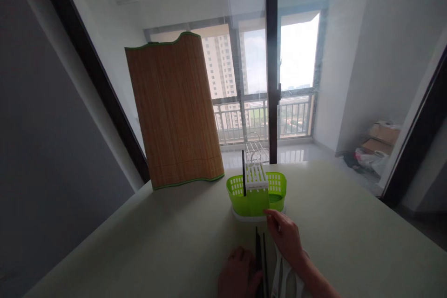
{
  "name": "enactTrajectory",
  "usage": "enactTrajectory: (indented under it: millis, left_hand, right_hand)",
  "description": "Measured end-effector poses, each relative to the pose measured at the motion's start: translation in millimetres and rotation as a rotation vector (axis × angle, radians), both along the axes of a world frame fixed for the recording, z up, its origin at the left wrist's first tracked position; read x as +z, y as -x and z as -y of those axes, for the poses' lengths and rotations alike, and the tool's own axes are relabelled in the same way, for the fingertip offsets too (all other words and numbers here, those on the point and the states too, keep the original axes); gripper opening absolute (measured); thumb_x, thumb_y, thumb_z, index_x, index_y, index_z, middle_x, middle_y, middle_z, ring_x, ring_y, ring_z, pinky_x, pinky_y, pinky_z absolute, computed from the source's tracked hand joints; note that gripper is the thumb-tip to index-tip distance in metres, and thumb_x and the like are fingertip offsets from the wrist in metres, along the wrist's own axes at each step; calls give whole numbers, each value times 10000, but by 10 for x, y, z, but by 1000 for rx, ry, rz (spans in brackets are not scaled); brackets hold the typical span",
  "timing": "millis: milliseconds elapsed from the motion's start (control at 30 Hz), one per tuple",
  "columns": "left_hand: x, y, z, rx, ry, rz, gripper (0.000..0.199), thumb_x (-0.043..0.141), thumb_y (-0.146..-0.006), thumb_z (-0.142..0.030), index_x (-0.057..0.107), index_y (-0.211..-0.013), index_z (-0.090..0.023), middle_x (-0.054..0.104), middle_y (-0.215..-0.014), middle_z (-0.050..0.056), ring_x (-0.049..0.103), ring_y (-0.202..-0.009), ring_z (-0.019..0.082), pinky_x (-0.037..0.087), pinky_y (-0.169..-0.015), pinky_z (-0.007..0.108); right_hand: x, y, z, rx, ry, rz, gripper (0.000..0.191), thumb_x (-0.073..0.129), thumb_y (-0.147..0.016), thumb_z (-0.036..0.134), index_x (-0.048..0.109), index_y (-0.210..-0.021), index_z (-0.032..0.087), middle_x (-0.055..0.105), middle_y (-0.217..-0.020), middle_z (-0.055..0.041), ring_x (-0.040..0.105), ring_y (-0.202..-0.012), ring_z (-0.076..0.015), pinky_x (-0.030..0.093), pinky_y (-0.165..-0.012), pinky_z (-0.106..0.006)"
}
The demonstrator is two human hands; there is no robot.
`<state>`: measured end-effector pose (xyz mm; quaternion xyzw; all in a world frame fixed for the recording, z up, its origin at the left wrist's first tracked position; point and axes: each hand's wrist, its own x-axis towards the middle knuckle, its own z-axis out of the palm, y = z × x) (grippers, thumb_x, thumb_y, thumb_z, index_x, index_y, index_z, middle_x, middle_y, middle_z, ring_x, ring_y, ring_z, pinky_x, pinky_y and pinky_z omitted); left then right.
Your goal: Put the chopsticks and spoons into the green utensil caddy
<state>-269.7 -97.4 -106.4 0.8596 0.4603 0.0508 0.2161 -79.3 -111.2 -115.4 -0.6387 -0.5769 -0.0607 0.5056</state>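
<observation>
Daylight from the balcony windows comes through a dark-framed glass door (271,60) and falls on a pale table (335,223). A bamboo mat (176,111) with green edging stands on end at the far left; its gentle curve probably helps it stay upright. Near the table's far edge sits a green basket (240,204), whose pierced walls suit draining. A cutlery holder (256,176) with a white slotted top rises at its middle, and a black chopstick (243,172) stands along the holder's left side, presumably propped by it. Loose black chopsticks (259,251) point away from the wearer, just beside the left hand (239,272); its fingers bend, but whether they grip is too dark to tell. White utensils (276,267) lie partly beneath the right forearm. The right hand (286,235), fingers curled, reaches the basket's front, perhaps to steady it; I cannot tell whether it grasps anything.
</observation>
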Motion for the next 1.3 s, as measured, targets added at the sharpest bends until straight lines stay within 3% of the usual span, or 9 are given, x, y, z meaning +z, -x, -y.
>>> enactTrajectory:
  millis: [300, 400, 533, 733, 867, 933, 1033, 1100, 1300]
  left_hand:
    - [76, 133, -110, 33, -65, -53, 286, 565, -724, -237, 649, -997, -243, 640, -1108, 100, 619, -996, 292, 488, -788, 392]
    - [67, 133, -176, 106, -181, -124, 292, 532, -703, -146, 675, -956, -180, 673, -1016, 158, 657, -899, 333, 499, -718, 425]
    - [-5, 213, -357, 255, -296, -104, 308, 397, -784, -78, 697, -816, -141, 695, -854, 194, 686, -744, 317, 490, -654, 415]
    - [-13, 419, -526, 328, -335, 12, 319, 373, -815, -155, 684, -745, -169, 698, -759, 178, 669, -671, 268, 459, -625, 359]
    - [250, 424, -491, 257, -328, 41, 269, 405, -782, -161, 672, -799, -191, 698, -711, 136, 668, -664, 264, 449, -621, 338]
    - [427, 359, -448, 166, -320, 117, 285, 411, -791, -177, 670, -911, -192, 716, -811, 120, 679, -746, 261, 471, -672, 334]
    - [618, 200, -357, 75, -306, 353, 325, 424, -817, -206, 648, -1052, -212, 716, -974, 89, 669, -861, 222, 494, -764, 304]
    - [647, 83, -285, 66, -299, 502, 302, 446, -830, -234, 648, -1055, -223, 713, -957, 69, 662, -824, 194, 504, -744, 273]
    - [498, -73, -173, 42, -244, 658, 197, 500, -857, -305, 674, -910, -230, 691, -784, 24, 621, -653, 144, 505, -641, 229]
  right_hand:
    - [36, 53, 23, 65, 11, 56, 242, 427, -936, 266, 660, -959, 206, 721, -844, -47, 675, -769, -161, 500, -693, -268]
    - [43, 79, 30, 91, 23, 84, 222, 441, -924, 241, 662, -920, 212, 718, -829, -38, 671, -778, -166, 497, -740, -287]
    - [45, 107, 34, 123, 27, 112, 215, 450, -920, 213, 664, -922, 223, 714, -821, -25, 659, -761, -159, 483, -743, -287]
    - [30, 159, 42, 201, 71, 166, 213, 456, -900, 160, 644, -970, 233, 705, -840, -12, 635, -777, -164, 443, -732, -291]
    - [27, 247, 74, 260, 140, 236, 156, 510, -857, 180, 647, -896, 244, 686, -770, -1, 623, -724, -176, 416, -669, -295]
    - [23, 302, 96, 304, 191, 238, 143, 569, -825, 218, 655, -932, 257, 684, -731, 10, 631, -706, -183, 409, -649, -294]
    - [-9, 378, 115, 404, 259, 179, 311, 670, -752, 272, 628, -1060, 266, 698, -735, 25, 654, -712, -190, 418, -639, -288]
    - [-59, 415, 104, 458, 258, 134, 359, 696, -719, 278, 612, -1067, 251, 702, -736, 23, 656, -681, -183, 420, -615, -277]
    - [-238, 444, 5, 463, 204, 118, 40, 566, -785, 214, 598, -810, 212, 702, -718, -11, 660, -642, -168, 408, -564, -245]
